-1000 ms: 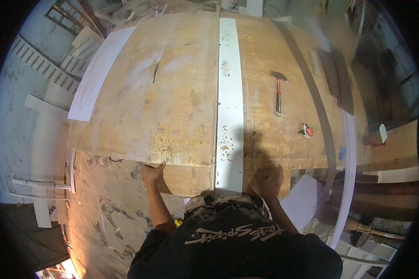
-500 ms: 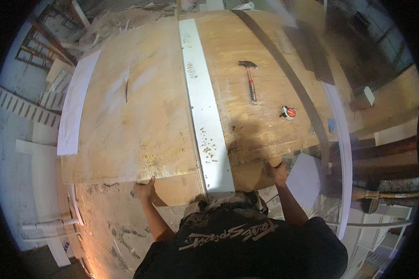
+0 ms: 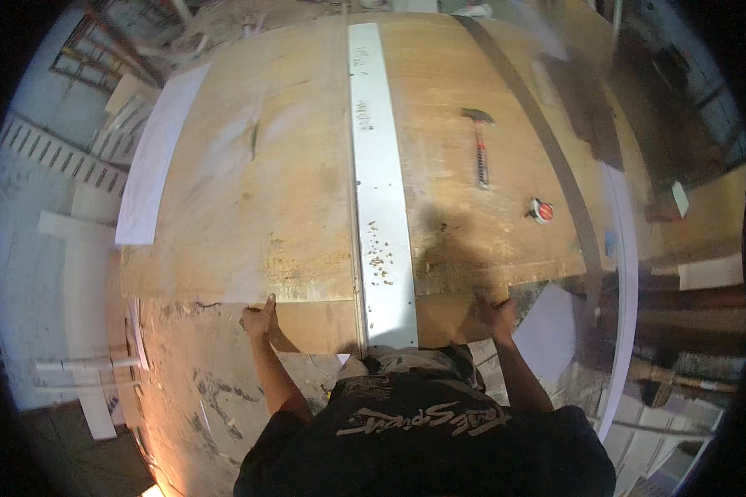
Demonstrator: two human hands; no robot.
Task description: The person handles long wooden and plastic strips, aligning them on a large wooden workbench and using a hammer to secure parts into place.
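Note:
Both my hands are at the near edge of a wide wooden tabletop (image 3: 307,182). A narrower plywood board (image 3: 315,323) juts out toward my body there. My left hand (image 3: 259,319) is closed at that board's left end, thumb up on the edge. My right hand (image 3: 499,316) closes at its right end, fingers partly in shadow. Between them a long white strip (image 3: 381,199) runs away from me, with small brownish bits scattered on it. Right of the strip lie a claw hammer (image 3: 480,149) with a red and black handle and a red and white tape measure (image 3: 542,210).
A white sheet (image 3: 164,157) lies along the tabletop's left side. A dark band (image 3: 539,132) crosses its right part, with a long white strip (image 3: 626,282) beyond. Brooms (image 3: 680,378) lie at the right. The stained floor (image 3: 224,398) shows below the left edge.
The whole view has swung, so the tabletop, hammer and tape measure appear farther right and the near edge higher. Both hands stay at the same board ends.

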